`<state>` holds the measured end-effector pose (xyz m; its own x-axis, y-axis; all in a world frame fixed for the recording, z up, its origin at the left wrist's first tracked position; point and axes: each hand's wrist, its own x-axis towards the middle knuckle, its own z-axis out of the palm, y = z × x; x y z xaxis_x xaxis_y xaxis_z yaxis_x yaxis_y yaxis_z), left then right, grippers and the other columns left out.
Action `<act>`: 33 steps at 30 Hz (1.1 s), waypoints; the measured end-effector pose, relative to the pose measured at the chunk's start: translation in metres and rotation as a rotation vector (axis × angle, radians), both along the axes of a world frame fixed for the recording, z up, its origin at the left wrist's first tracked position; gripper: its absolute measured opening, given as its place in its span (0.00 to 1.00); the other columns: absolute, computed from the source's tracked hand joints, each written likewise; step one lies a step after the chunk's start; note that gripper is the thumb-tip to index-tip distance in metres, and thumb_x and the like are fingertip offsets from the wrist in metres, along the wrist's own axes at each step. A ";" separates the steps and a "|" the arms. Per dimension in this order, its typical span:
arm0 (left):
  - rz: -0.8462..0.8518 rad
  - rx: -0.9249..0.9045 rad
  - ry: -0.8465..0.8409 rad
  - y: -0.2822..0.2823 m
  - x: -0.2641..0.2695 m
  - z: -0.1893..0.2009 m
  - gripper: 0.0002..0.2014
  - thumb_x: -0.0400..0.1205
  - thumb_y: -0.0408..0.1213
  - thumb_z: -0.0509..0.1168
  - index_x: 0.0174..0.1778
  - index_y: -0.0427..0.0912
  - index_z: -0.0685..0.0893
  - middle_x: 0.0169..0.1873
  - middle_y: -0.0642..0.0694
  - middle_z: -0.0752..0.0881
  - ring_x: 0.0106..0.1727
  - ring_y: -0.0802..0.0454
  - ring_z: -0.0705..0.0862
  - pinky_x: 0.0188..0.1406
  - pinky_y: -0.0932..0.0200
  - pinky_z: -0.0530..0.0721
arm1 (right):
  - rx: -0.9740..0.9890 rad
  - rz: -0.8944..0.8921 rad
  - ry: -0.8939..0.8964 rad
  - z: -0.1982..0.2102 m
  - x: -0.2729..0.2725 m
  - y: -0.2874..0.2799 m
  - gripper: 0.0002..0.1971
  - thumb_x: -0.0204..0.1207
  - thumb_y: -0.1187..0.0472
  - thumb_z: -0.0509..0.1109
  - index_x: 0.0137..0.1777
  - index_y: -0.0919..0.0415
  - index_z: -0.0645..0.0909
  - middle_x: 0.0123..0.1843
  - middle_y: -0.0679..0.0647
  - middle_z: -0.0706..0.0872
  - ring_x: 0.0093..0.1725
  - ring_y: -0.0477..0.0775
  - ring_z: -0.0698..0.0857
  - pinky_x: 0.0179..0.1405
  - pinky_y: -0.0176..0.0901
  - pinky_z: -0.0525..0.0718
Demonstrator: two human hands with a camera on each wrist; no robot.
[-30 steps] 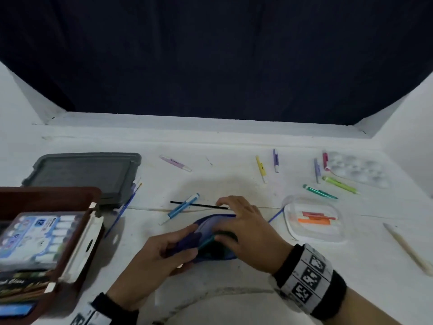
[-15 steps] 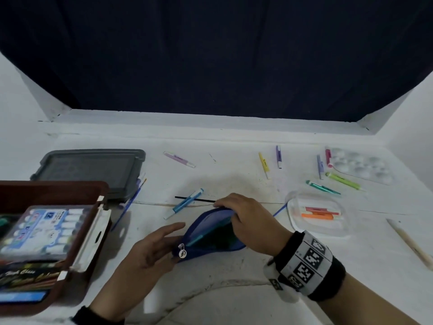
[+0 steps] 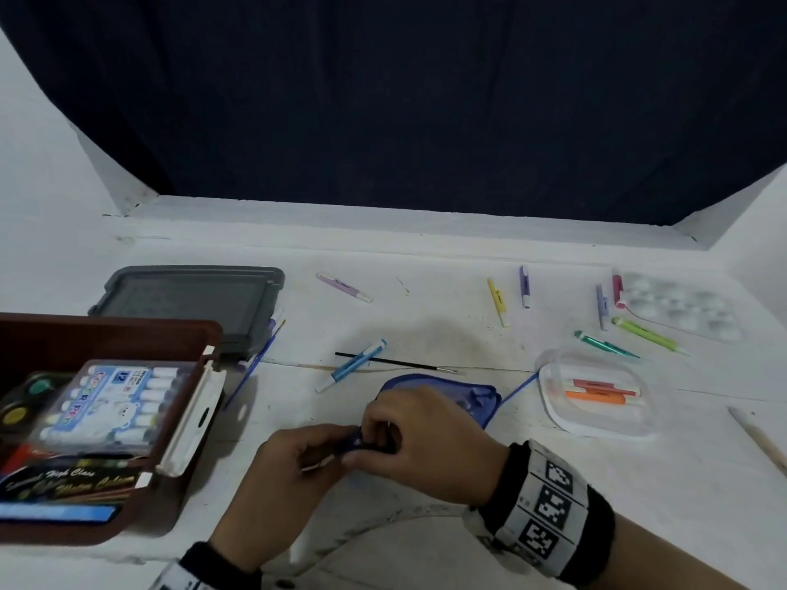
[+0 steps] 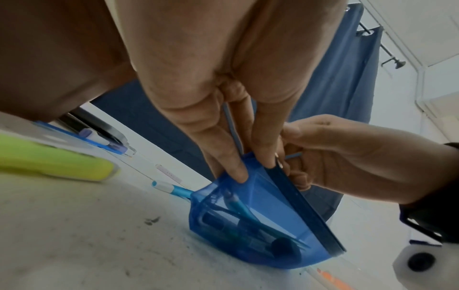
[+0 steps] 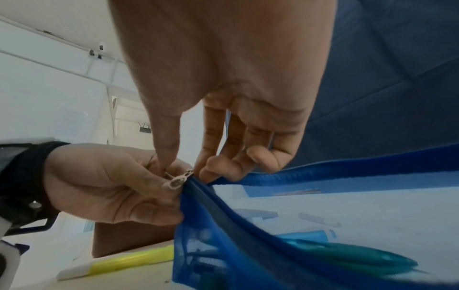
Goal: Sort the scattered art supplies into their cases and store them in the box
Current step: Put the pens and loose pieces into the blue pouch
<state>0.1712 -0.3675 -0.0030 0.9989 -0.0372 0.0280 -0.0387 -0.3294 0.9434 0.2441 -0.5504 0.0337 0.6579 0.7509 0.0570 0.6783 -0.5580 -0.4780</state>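
Two pinches at one spot: right hand [image 3: 426,436] with thumb and forefinger closed on the near end of the blue mesh pouch [image 3: 430,383], left hand [image 3: 294,470] curled and gripping the same end from the other side. Metal zip pull [image 5: 179,181] caught between the two sets of fingertips; cannot tell which hand has it. Zip apparently drawn along most of the pouch, so probably in the act of closing. Several pens [image 4: 238,208] already inside, visible through the mesh.

Pouch lying on the worktop [image 3: 426,525] near the middle of the front edge. Just beyond it a blue marker [image 3: 353,365] across a thin black brush [image 3: 396,361]. Towards the right edge a clear case [image 3: 596,423] holding a few orange and red markers, lidless as far as can be seen.

Plenty left out: lilac marker [image 3: 344,287], yellow marker [image 3: 498,302] and purple marker [image 3: 524,286] towards the back edge, green pen [image 3: 604,343] and lime pen [image 3: 647,334] beside a clear palette [image 3: 681,308] in the far right corner, wooden stick [image 3: 758,440] at the right edge.

Brown box [image 3: 127,334] open at the left edge, already holding a marker set [image 3: 115,402] and paint packs; grey lid [image 3: 187,300] behind it.

Roughly midway by this reckoning: one pouch nearly shut, loose pens to gather, cases and box to close
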 end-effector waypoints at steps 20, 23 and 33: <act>0.158 0.204 -0.275 -0.005 -0.003 0.014 0.09 0.84 0.40 0.63 0.50 0.61 0.85 0.46 0.64 0.88 0.47 0.62 0.89 0.44 0.63 0.86 | -0.030 -0.450 -0.095 0.017 0.018 -0.065 0.13 0.77 0.52 0.57 0.34 0.54 0.76 0.32 0.49 0.80 0.34 0.50 0.78 0.47 0.48 0.69; 0.175 0.067 -0.190 -0.002 -0.007 0.014 0.12 0.84 0.38 0.62 0.49 0.64 0.84 0.46 0.62 0.89 0.47 0.60 0.91 0.47 0.56 0.89 | -0.087 -0.560 -0.155 0.019 0.023 -0.088 0.15 0.77 0.54 0.59 0.31 0.58 0.75 0.29 0.50 0.77 0.31 0.52 0.77 0.41 0.47 0.68; 0.082 0.167 0.069 0.000 -0.020 -0.005 0.13 0.86 0.32 0.64 0.50 0.57 0.88 0.47 0.60 0.90 0.51 0.58 0.90 0.54 0.57 0.88 | -0.095 -0.386 0.111 0.002 0.016 -0.117 0.11 0.76 0.55 0.66 0.56 0.44 0.72 0.54 0.43 0.75 0.47 0.47 0.81 0.47 0.45 0.84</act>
<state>0.1508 -0.3670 -0.0078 0.9981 0.0464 -0.0408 0.0581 -0.4811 0.8747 0.2602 -0.6671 0.0359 0.8907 0.4460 -0.0879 0.3576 -0.8068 -0.4702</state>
